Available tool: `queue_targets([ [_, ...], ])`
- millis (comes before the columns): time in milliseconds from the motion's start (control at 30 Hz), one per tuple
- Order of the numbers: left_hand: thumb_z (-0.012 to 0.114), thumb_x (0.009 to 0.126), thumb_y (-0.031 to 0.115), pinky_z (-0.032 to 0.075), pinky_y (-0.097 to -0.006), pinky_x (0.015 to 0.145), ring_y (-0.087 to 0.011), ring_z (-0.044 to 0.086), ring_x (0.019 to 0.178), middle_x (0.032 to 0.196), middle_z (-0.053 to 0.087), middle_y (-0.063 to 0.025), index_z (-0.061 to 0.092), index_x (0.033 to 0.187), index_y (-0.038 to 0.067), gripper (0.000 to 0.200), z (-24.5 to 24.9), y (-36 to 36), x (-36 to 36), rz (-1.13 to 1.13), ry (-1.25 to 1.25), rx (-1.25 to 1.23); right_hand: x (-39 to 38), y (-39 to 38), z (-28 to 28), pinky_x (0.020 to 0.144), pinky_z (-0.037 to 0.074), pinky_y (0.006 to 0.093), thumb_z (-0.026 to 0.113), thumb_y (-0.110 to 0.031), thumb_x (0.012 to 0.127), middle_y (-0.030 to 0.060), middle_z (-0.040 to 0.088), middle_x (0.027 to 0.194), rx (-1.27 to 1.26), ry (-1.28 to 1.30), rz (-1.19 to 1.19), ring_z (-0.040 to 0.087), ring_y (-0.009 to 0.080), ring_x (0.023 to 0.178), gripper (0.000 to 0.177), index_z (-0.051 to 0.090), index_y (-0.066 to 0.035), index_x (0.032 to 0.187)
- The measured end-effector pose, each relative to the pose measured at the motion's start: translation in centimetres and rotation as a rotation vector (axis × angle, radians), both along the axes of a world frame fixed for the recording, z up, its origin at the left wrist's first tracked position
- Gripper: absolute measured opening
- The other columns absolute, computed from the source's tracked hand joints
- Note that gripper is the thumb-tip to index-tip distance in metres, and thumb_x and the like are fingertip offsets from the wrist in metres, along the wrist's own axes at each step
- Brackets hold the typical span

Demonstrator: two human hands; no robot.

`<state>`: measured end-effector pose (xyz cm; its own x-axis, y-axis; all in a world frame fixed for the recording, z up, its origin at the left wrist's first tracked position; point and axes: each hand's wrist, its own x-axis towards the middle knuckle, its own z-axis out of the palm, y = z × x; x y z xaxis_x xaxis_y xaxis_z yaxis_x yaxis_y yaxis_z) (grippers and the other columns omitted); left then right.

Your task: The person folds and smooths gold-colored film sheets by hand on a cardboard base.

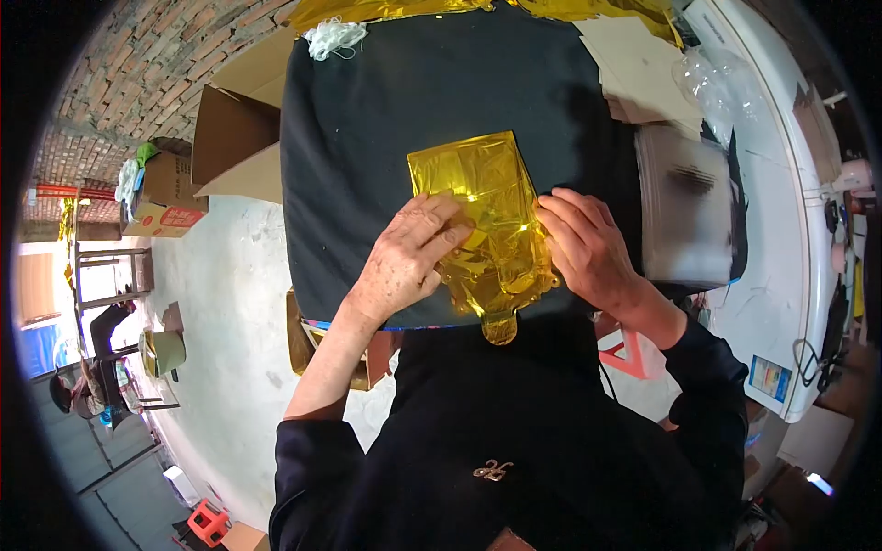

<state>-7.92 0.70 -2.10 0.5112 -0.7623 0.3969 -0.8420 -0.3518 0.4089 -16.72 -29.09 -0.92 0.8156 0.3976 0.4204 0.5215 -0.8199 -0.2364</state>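
Both hands working a gold, shiny, roughly rectangular foil piece [501, 225] mid-desk, toward 6 o'clock.
Left hand [409, 248] half-curled over the foil's 9 o'clock side; right hand [583, 243] loosely bent, fingertips touching its 3 o'clock edge. Can't tell whether either pinches or only presses. Foil lies on a black cloth-covered desk [459, 83], rounded tab [500, 329] at 6 o'clock reaching the near edge. Step looks like straightening or folding layers; next move probably calls for light, even fingertip control, lower half being crumpled. Hard to read: right thumb hidden, left fingertips lost in glare, layer count unclear. Gold film [395, 11] at 12 o'clock cut off by frame; clear plastic stack [684, 216] at 3 o'clock, contents unclear.
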Motion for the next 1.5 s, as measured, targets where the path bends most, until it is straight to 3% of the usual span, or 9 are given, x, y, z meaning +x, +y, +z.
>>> queue_targets([
  [133,0.071,0.072,-0.011,0.045,-0.0520,0.123,-0.0364,0.060,0.140,0.145,0.065,-0.0184,0.075,0.131,0.003,0.061,0.4,-0.1,0.2,-0.021,0.037,-0.015,-0.3,0.6,-0.8,0.112,0.047,0.0491,0.071,-0.002,0.088,0.0154,0.066,0.137,-0.033,-0.034,-0.038,0.057,0.0328,0.135,0.041,0.068,0.005,0.129],
  [433,0.071,0.073,0.006,0.039,-0.0549,0.126,-0.0373,0.051,0.149,0.159,0.054,-0.0184,0.068,0.145,0.013,0.072,1.4,-0.3,-0.1,-0.038,0.005,0.128,-1.3,1.2,-1.2,0.120,0.039,0.0495,0.071,-0.008,0.088,0.0123,0.065,0.144,-0.050,0.015,-0.093,0.052,0.0313,0.144,0.044,0.070,0.003,0.131],
  [633,0.072,0.069,0.009,0.036,-0.0548,0.128,-0.0337,0.042,0.156,0.168,0.046,-0.0129,0.064,0.152,0.022,0.084,1.1,-0.1,-0.2,-0.032,-0.016,0.231,-1.7,1.5,-1.1,0.122,0.032,0.0564,0.073,-0.016,0.089,0.0129,0.062,0.148,-0.081,0.041,-0.093,0.046,0.0330,0.150,0.048,0.069,0.003,0.132],
  [967,0.066,0.079,0.019,0.027,-0.0530,0.132,-0.0301,0.035,0.161,0.172,0.043,-0.0014,0.058,0.157,0.028,0.079,0.8,-0.1,-0.3,-0.039,-0.031,0.347,-2.7,3.7,-0.7,0.132,0.010,0.0621,0.074,-0.035,0.090,0.0206,0.051,0.159,-0.086,0.169,-0.140,0.031,0.0324,0.160,0.063,0.068,0.007,0.135],
  [1400,0.073,0.079,0.019,0.023,-0.0538,0.133,-0.0299,0.033,0.162,0.173,0.042,-0.0013,0.055,0.159,0.030,0.083,0.6,-0.1,-0.3,-0.047,-0.022,0.381,-3.0,6.2,-1.4,0.131,0.013,0.0637,0.076,-0.048,0.089,0.0235,0.060,0.150,0.023,0.161,-0.126,0.032,0.0368,0.160,0.071,0.067,0.001,0.140],
  [1500,0.074,0.077,0.020,0.022,-0.0543,0.134,-0.0295,0.033,0.162,0.173,0.042,-0.0009,0.054,0.160,0.030,0.086,0.6,-0.1,-0.3,-0.050,-0.023,0.390,-3.3,6.9,-2.2,0.131,0.015,0.0648,0.076,-0.052,0.089,0.0244,0.052,0.157,0.021,0.157,-0.128,0.033,0.0414,0.159,0.081,0.058,0.000,0.149],
])
